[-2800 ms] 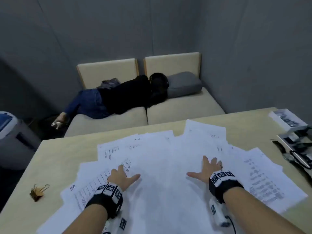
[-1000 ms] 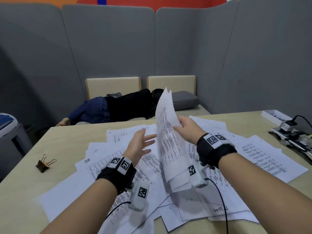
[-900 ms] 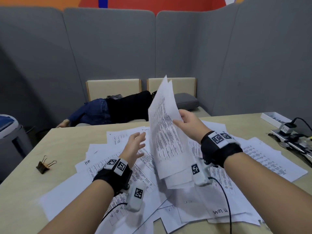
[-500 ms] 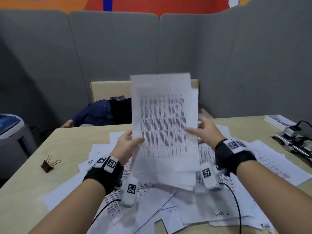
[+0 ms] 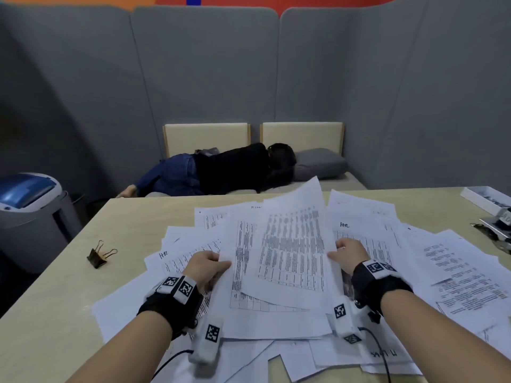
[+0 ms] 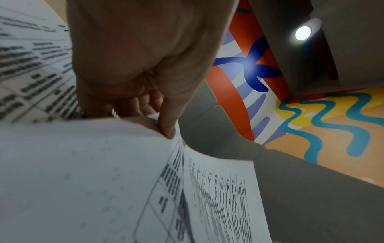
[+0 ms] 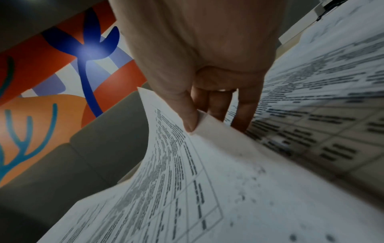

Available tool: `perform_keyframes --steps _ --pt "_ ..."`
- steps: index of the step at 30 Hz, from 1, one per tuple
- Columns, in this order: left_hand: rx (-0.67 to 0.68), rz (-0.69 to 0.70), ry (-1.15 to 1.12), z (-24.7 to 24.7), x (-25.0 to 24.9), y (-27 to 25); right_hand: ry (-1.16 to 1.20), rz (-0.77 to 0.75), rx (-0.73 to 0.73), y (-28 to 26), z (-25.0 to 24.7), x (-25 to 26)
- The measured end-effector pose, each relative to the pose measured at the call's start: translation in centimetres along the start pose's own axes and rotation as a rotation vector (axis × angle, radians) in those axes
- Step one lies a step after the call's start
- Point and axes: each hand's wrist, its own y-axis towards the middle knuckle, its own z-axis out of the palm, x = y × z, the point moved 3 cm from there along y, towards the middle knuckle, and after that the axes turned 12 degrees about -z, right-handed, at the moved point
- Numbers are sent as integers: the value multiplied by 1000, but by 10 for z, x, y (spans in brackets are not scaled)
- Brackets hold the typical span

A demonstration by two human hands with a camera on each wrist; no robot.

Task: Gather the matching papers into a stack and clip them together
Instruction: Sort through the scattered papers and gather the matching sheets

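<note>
I hold a small bundle of printed sheets (image 5: pixel 287 261) low over the table, tilted away from me. My left hand (image 5: pixel 206 269) pinches its left edge, thumb on top (image 6: pixel 166 125). My right hand (image 5: pixel 347 252) pinches the right edge, thumb on top and fingers underneath (image 7: pixel 191 121). The held sheets (image 6: pixel 207 189) (image 7: pixel 176 180) carry tables of dense text. Many more white printed papers (image 5: pixel 456 275) lie fanned out across the table under and around the bundle; some are marked "HR" (image 5: pixel 344 224). A black binder clip (image 5: pixel 98 257) with brass handles lies on the bare table at the left.
The beige table (image 5: pixel 55 313) has bare wood at the left and far edge. A white tray (image 5: pixel 486 197) and a power strip with cables (image 5: pixel 497 228) sit at the right edge. A person lies on a bench (image 5: pixel 229 170) behind the table. A grey bin (image 5: pixel 30 217) stands at left.
The bundle, held upright in front of me half a second ago, has come down and tilted flat toward the table. Before that my right hand lifted it alone; both hands hold it now.
</note>
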Motion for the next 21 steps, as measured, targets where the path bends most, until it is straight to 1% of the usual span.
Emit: perform_keyframes --steps 2,5,7,11,13,16,17,19,20,21 --pt "-44 -33 1 -6 3 3 -39 33 28 0 -1 -8" --pt "-64 -62 -15 -8 2 5 -54 47 28 -4 -7 -9" --pt "-77 -68 -3 -7 -1 2 -46 44 53 -7 -8 -5" --pt "-10 -72 -126 2 -6 -8 -28 42 156 -10 6 4" --pt "-9 -84 -78 5 -9 -10 -18 54 183 -11 16 8" --pt "-55 -71 1 2 -11 -9 43 71 183 -13 26 13" --pt "-46 -69 33 4 -9 -8 46 69 191 -14 30 14" --pt "22 -63 42 9 -9 -10 11 43 243 -16 38 20" --pt "27 -41 48 11 -9 -11 -6 26 268 -15 42 22" --pt "24 -43 123 12 -8 -11 -14 6 279 -16 43 24"
